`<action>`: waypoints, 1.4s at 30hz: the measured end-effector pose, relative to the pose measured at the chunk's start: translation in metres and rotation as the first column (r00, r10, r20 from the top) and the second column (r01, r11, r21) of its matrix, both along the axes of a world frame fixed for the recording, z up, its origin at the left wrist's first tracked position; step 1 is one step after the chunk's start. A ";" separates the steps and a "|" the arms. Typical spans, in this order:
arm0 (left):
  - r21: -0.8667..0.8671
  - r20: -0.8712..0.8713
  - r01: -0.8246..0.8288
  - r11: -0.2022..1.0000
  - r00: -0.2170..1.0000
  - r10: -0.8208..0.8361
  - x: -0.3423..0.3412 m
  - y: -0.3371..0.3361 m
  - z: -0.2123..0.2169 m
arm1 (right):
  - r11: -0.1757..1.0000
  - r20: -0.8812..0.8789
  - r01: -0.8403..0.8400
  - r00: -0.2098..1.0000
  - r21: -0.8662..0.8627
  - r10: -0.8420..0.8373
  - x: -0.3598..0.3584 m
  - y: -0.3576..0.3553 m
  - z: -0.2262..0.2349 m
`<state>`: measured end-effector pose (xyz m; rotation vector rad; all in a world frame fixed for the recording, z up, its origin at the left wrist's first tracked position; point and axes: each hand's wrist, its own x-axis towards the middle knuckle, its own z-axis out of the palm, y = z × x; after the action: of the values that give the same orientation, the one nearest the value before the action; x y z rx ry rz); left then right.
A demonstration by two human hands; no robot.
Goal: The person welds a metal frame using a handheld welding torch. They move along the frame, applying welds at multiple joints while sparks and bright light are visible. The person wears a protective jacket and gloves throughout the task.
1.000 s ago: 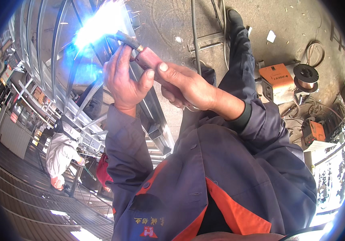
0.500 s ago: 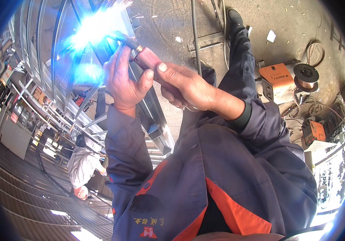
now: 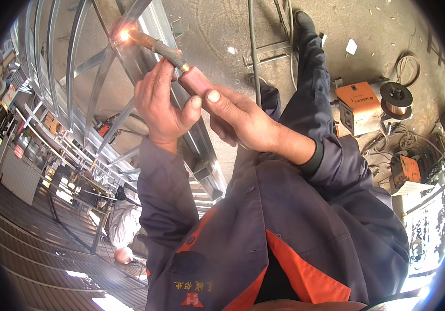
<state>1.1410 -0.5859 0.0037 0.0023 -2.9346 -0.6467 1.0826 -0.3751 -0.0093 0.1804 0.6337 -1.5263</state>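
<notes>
My right hand (image 3: 243, 116) is wrapped around the reddish handle of a welding torch (image 3: 196, 80). The torch slants up and left, its tip at a small orange glow (image 3: 124, 35) where steel bars meet. Beside the handle and neck, my left hand (image 3: 163, 109) has its fingers stretched upward and its thumb apart. Its fingertips reach close to the torch neck and the bright steel beam behind it; whether they press on either is hard to tell. The steel frame (image 3: 70, 67) is made of several curved bars and crossing members.
An orange welding machine (image 3: 360, 101) with a wire spool (image 3: 395, 98) stands at right, a second orange unit (image 3: 405, 170) nearer. Cables (image 3: 255, 52) cross the floor by my outstretched leg (image 3: 308, 88). Another person in a light shirt (image 3: 124, 223) bends at lower left.
The blinding blue-white arc has gone out, leaving a small orange glow at the joint. My hands have barely moved. The other person has shifted to the right and lower in view.
</notes>
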 end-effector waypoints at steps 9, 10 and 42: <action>-0.013 0.022 -0.039 0.999 0.999 0.039 0.002 0.002 0.000 | 1.000 0.031 -0.016 0.999 -0.024 0.016 -0.007 -0.003 -0.004; -0.017 0.018 -0.037 0.999 0.999 0.037 0.002 0.002 0.000 | 1.000 0.037 -0.027 0.999 -0.009 0.028 -0.007 -0.004 -0.004; -0.045 0.007 -0.046 0.998 0.999 0.046 0.004 0.005 0.001 | 0.999 0.001 -0.052 0.999 -0.009 0.052 -0.015 0.002 -0.001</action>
<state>1.1446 -0.5813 0.0047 0.0676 -2.9461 -0.5758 1.0679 -0.3727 -0.0107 0.1571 0.6256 -1.4789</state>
